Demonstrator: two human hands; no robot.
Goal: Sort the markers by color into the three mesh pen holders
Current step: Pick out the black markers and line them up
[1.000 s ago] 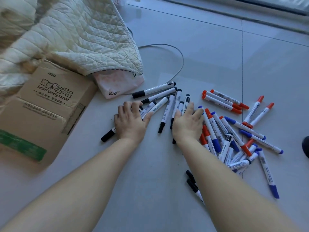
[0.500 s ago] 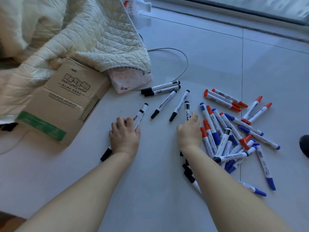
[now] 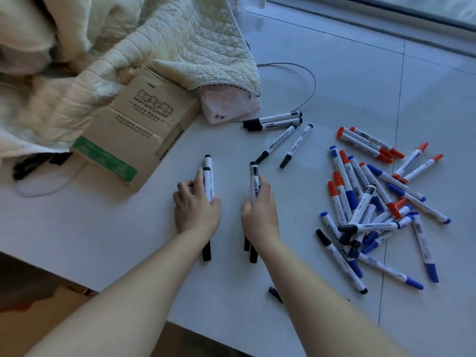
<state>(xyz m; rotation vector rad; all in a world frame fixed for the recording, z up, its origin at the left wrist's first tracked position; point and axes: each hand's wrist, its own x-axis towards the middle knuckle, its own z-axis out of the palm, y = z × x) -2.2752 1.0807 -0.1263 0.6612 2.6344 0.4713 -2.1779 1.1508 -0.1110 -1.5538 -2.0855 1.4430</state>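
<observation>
My left hand (image 3: pixel 197 208) is closed around a small bunch of black markers (image 3: pixel 208 173) that point away from me, their caps sticking out below my wrist. My right hand (image 3: pixel 260 213) grips another bunch of black markers (image 3: pixel 253 179) the same way. Several more black markers (image 3: pixel 274 121) lie loose on the pale floor beyond my hands. To the right sits a jumbled pile of blue, red and black markers (image 3: pixel 371 202), with a few red markers (image 3: pixel 365 143) at its far edge. No mesh pen holder is in view.
A cardboard box (image 3: pixel 134 132) lies to the left, partly under a cream quilted blanket (image 3: pixel 164 45). A pink-and-white packet (image 3: pixel 226 106) pokes out from the blanket. A grey cable (image 3: pixel 309 81) loops on the floor behind the markers.
Both hands pulled back toward me and closed on black markers, lifting them into upright bunches. The view shifted, so box and blanket now appear further right.
</observation>
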